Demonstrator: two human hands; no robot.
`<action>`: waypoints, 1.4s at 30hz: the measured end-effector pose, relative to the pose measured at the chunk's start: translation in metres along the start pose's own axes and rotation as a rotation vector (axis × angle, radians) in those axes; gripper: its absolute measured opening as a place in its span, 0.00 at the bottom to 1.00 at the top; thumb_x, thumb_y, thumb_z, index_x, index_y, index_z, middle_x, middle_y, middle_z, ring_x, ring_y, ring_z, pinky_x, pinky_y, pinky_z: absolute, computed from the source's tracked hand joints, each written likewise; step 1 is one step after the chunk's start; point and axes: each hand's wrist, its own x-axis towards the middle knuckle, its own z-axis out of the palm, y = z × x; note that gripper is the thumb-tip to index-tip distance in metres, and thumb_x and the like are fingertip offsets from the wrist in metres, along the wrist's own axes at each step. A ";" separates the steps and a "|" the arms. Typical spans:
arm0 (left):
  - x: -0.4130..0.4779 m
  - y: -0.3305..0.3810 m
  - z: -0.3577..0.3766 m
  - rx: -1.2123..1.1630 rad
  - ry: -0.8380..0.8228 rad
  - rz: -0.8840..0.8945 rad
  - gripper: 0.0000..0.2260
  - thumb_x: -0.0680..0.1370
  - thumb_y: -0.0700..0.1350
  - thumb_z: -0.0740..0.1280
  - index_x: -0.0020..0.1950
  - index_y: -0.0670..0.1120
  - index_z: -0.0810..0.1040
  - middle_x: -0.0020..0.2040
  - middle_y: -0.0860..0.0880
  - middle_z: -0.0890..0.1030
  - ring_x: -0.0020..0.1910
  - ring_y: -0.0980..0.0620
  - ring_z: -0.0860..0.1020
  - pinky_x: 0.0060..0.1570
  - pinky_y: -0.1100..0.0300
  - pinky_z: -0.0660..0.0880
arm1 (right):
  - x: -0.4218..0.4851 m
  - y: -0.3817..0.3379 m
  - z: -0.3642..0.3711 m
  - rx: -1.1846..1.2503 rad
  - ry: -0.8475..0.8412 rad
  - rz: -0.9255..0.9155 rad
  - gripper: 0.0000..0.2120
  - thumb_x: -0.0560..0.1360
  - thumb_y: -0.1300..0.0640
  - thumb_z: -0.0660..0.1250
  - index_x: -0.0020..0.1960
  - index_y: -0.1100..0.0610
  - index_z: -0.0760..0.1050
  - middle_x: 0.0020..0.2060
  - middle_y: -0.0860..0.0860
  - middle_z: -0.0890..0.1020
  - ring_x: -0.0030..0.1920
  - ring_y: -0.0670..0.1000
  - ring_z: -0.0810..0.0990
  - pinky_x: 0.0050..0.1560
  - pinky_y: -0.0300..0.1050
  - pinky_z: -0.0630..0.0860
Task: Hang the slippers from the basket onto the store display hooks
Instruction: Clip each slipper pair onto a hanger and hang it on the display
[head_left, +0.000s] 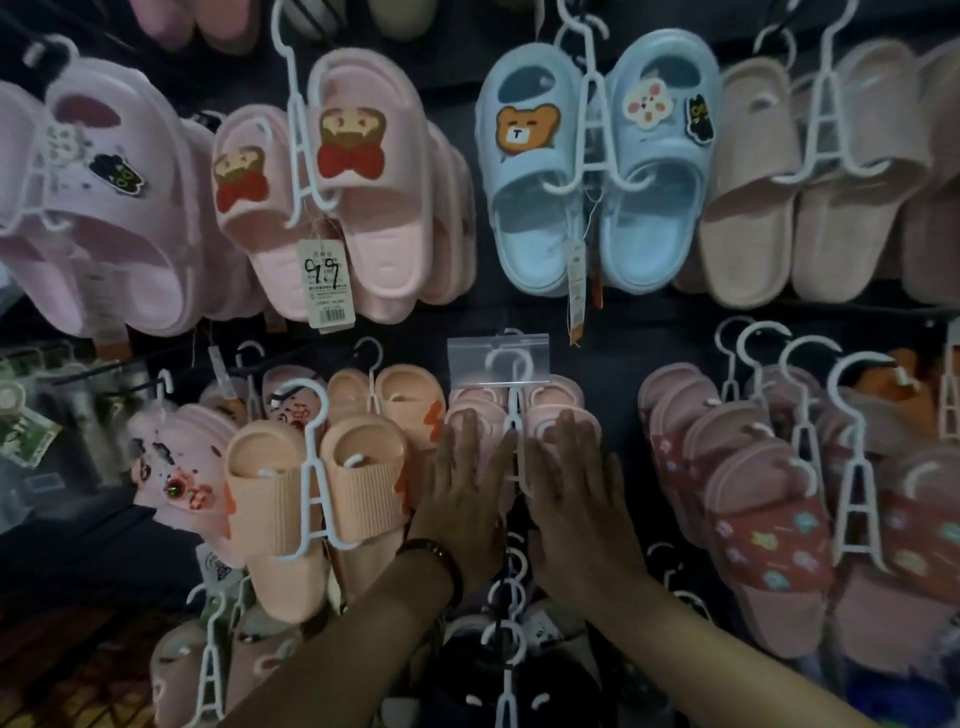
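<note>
A pair of pale pink slippers (563, 410) hangs on a white plastic hanger (514, 415) from a display hook (506, 358) in the middle of the lower row. My left hand (462, 483) lies flat on the left slipper, fingers spread. My right hand (576, 488) rests flat on the right slipper in the same way. Neither hand grips anything. A clear price-tag holder (498, 361) sits just above the hanger. The basket is out of sight.
Peach slippers (311, 493) hang left of my hands, dark pink flowered ones (769, 530) to the right. Above hang pink bear slippers (332, 182), blue ones (592, 161) and beige ones (810, 171). More hangers (509, 639) and dark slippers crowd below my wrists.
</note>
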 end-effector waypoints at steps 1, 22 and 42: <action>0.000 0.000 0.006 0.012 -0.013 -0.001 0.49 0.76 0.52 0.63 0.80 0.55 0.26 0.78 0.39 0.24 0.77 0.34 0.26 0.79 0.34 0.41 | 0.001 0.000 0.002 0.009 -0.005 0.009 0.42 0.73 0.45 0.47 0.86 0.55 0.47 0.85 0.61 0.42 0.83 0.65 0.35 0.79 0.73 0.52; 0.061 -0.001 0.031 0.080 -0.116 -0.020 0.47 0.78 0.67 0.58 0.81 0.51 0.28 0.77 0.43 0.23 0.78 0.34 0.27 0.78 0.34 0.42 | 0.057 0.020 0.019 0.043 -0.098 0.046 0.52 0.72 0.45 0.73 0.86 0.52 0.46 0.84 0.60 0.39 0.84 0.63 0.36 0.81 0.66 0.54; 0.004 -0.012 -0.036 -0.167 -0.089 -0.020 0.36 0.79 0.58 0.64 0.83 0.53 0.52 0.84 0.43 0.46 0.83 0.40 0.47 0.79 0.44 0.52 | 0.042 -0.018 -0.028 0.104 -0.095 0.094 0.35 0.75 0.47 0.65 0.80 0.54 0.59 0.79 0.61 0.58 0.79 0.64 0.60 0.75 0.60 0.66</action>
